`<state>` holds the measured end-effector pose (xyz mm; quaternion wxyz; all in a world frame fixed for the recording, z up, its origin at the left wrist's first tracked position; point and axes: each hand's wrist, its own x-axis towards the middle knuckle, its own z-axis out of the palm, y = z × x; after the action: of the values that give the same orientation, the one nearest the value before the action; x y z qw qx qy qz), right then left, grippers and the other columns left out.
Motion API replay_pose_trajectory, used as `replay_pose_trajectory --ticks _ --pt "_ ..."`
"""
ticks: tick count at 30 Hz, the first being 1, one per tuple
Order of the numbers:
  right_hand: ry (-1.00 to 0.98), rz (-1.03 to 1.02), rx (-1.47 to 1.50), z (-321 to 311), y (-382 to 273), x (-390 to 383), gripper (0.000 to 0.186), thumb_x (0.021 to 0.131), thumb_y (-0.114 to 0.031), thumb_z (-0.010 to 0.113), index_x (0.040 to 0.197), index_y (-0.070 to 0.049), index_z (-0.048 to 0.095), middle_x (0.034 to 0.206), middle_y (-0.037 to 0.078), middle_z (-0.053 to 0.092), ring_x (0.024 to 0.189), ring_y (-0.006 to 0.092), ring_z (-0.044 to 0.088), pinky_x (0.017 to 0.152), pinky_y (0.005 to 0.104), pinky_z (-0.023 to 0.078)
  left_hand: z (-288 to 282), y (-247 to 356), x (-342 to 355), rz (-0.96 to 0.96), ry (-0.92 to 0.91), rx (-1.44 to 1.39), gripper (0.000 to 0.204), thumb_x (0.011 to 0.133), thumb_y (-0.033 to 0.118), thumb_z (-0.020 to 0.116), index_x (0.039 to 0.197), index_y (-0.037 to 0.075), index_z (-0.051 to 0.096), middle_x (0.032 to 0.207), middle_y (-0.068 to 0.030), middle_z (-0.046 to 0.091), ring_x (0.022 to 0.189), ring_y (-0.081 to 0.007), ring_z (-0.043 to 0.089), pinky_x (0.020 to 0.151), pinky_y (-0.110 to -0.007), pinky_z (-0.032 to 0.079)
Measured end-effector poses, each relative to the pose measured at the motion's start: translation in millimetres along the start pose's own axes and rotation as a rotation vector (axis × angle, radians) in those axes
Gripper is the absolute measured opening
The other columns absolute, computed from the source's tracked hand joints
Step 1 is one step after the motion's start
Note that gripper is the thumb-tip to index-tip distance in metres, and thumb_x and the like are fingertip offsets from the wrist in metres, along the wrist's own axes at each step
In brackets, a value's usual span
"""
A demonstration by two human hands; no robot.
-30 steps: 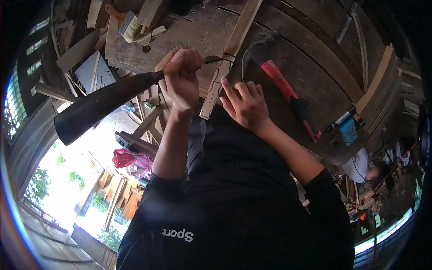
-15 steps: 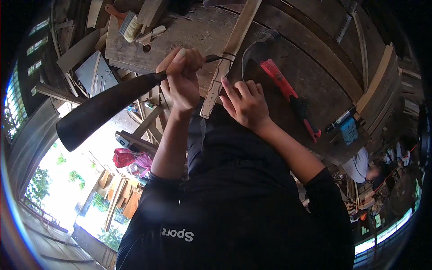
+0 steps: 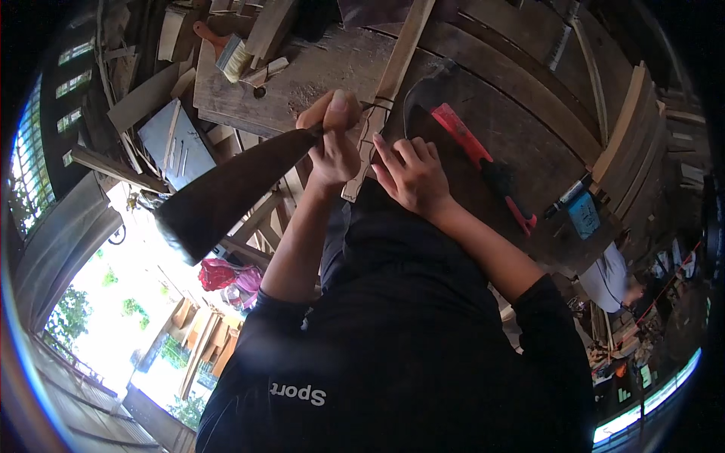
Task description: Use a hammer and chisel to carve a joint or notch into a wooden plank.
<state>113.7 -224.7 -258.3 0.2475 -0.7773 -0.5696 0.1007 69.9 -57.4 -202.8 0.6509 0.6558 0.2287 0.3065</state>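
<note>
My left hand (image 3: 331, 140) is closed around the narrow neck of a long, dark blade (image 3: 234, 192). The blade widens toward the lower left, and its thin end reaches the wooden strip. On that light wooden strip (image 3: 367, 147), dark wavy outlines are drawn; its near end points toward my body. My right hand (image 3: 415, 174) rests at the strip's right edge. Its index finger is stretched out against the wood, the thumb lies below it, and the other fingers are loosely bent. Beside my right hand lies a dark, curved, thin-edged piece (image 3: 415, 94) whose kind I cannot make out.
On the bench (image 3: 317, 68) to the right lies a red and black long-handled tool (image 3: 483, 162). A black pen (image 3: 566, 196) and a blue packet (image 3: 584, 217) are farther right. A paintbrush (image 3: 232, 59) lies at upper left. Another person (image 3: 608, 279) is at far right.
My left hand has shifted right, closer to the wooden strip. The blade's wide end has swung to the right with it. My right hand stays at the strip.
</note>
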Motion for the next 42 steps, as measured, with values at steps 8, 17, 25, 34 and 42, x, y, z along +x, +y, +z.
replay_pose_trajectory --ticks 8,17,25,34,42 --pt "0.091 -0.022 0.015 -1.5 0.2 -0.7 0.050 0.088 -0.030 0.066 0.133 -0.008 0.058 0.093 0.007 0.051 0.084 0.0251 0.052 0.075 0.0391 0.041 4.6 -5.7 -2.8 0.113 -0.040 0.151 0.043 0.104 0.026 0.039 0.069 0.002 0.033 0.058 -0.0028 0.033 0.054 -0.0121 0.030 0.051 -0.030 0.028" --pt "0.044 0.076 0.291 -28.6 -9.3 -7.5 0.037 0.085 -0.022 0.070 0.116 -0.003 0.063 0.090 0.013 0.058 0.093 0.0304 0.058 0.086 0.0428 0.045 3.4 -13.8 -4.6 0.175 -0.074 0.165 0.043 0.106 0.029 0.042 0.071 0.003 0.037 0.064 -0.0015 0.037 0.059 -0.0108 0.032 0.053 -0.030 0.029" --pt "0.143 0.315 -0.233 -87.1 36.6 -31.3 0.041 0.086 -0.025 0.071 0.115 -0.004 0.052 0.102 0.015 0.058 0.092 0.0327 0.060 0.078 0.0419 0.051 5.0 -5.6 -4.4 0.107 -0.051 0.073 0.042 0.106 0.029 0.042 0.073 0.004 0.038 0.065 -0.0010 0.037 0.062 -0.0111 0.034 0.057 -0.030 0.032" --pt "0.029 0.413 -0.024 -132.8 31.9 -14.0 0.028 0.100 -0.025 0.056 0.109 0.001 0.051 0.099 0.023 0.060 0.089 0.0381 0.065 0.064 0.0429 0.052 3.9 -10.4 -1.3 0.125 -0.026 0.153 0.040 0.106 0.032 0.043 0.076 0.005 0.040 0.069 0.0012 0.037 0.066 -0.0094 0.035 0.059 -0.030 0.032" --pt "0.001 0.276 0.570 -307.2 -77.7 42.1 0.038 0.107 -0.032 0.040 0.102 0.000 0.059 0.062 -0.001 0.046 0.053 0.0068 0.042 0.047 0.0249 0.032 -12.2 -35.2 -2.6 0.192 -0.021 0.205 0.031 0.106 0.024 0.041 0.080 0.007 0.039 0.072 0.0023 0.033 0.068 -0.0093 0.033 0.058 -0.031 0.031"
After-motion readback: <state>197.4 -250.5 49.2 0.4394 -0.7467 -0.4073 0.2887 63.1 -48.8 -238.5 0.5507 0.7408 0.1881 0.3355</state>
